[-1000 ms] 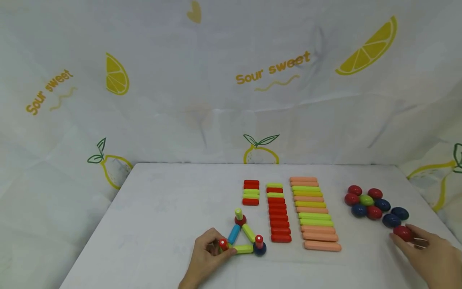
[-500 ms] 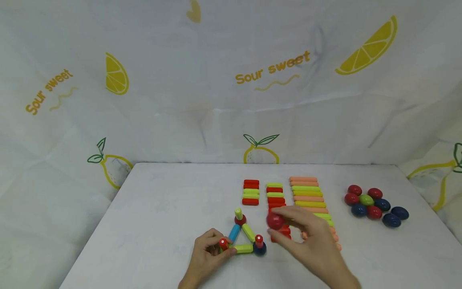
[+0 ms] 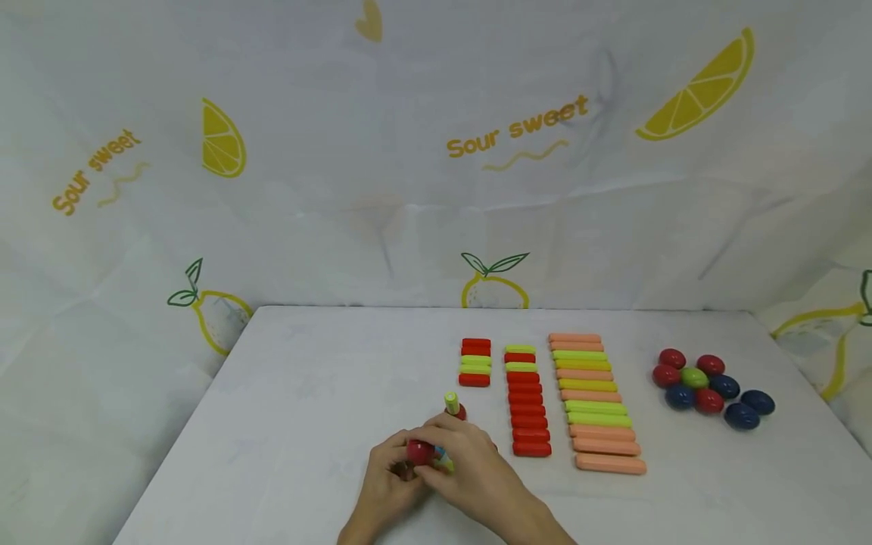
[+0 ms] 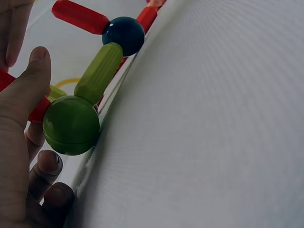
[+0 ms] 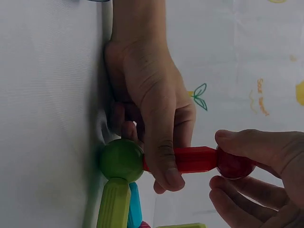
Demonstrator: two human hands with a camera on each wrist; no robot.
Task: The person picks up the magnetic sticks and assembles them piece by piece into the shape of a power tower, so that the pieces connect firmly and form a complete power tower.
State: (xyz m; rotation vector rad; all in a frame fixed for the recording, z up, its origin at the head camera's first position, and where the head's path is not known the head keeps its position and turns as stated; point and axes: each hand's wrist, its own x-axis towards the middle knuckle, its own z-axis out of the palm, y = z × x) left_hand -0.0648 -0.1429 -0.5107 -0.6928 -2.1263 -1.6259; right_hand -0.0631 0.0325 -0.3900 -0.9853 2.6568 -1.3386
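1. Head view: I saw both hands meet at the near middle of the white table (image 3: 306, 378). The left hand (image 3: 384, 488) was curled round the near-left corner of a small rod-and-ball frame, mostly hidden. The right hand (image 3: 477, 473) pinched a red ball (image 3: 419, 452) and held it on that corner. Behind the hands, a yellow-green rod (image 3: 451, 402) stood upright on another red ball (image 3: 459, 412). Farther right lay three rows of red, green and orange sticks (image 3: 530, 405), and well apart to the right a cluster of loose balls (image 3: 705, 387).

2. Left wrist view: I noted the left hand (image 4: 19, 142) with its thumb on a red rod (image 4: 38, 110), just beside a green ball (image 4: 71, 125). A green rod (image 4: 98, 73) ran from that ball to a dark blue ball (image 4: 123, 36), which carried a second red rod (image 4: 80, 16).

3. Right wrist view: I recorded the left hand (image 5: 152, 109) clenched round the upright red rod (image 5: 194, 159), which rose from the green ball (image 5: 121, 160) on the table. The right hand (image 5: 266, 175) gripped the red ball (image 5: 233, 164) between thumb and fingers, touching the rod's free end. A blue rod (image 5: 135, 206) lay beside the green rod (image 5: 113, 204).
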